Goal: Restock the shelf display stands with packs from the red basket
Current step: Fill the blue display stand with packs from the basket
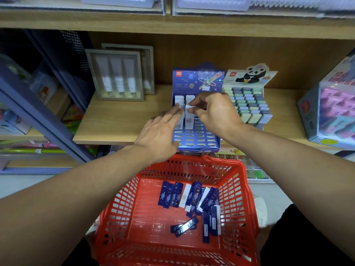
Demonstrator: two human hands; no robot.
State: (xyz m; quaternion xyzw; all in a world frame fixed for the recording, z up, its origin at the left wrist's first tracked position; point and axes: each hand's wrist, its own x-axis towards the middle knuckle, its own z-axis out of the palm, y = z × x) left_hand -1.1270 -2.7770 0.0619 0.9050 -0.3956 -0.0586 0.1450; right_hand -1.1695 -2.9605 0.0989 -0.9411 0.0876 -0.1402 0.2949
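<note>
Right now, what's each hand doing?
Left hand: open, fingers straight against a white pack.
Right hand: pinching a white pack in the blue stand.

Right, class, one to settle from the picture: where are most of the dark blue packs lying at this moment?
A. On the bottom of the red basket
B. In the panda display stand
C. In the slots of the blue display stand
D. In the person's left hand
A: the dark blue packs lie loose on the bottom of the red basket, while the blue display stand shows mostly empty slots.
</note>
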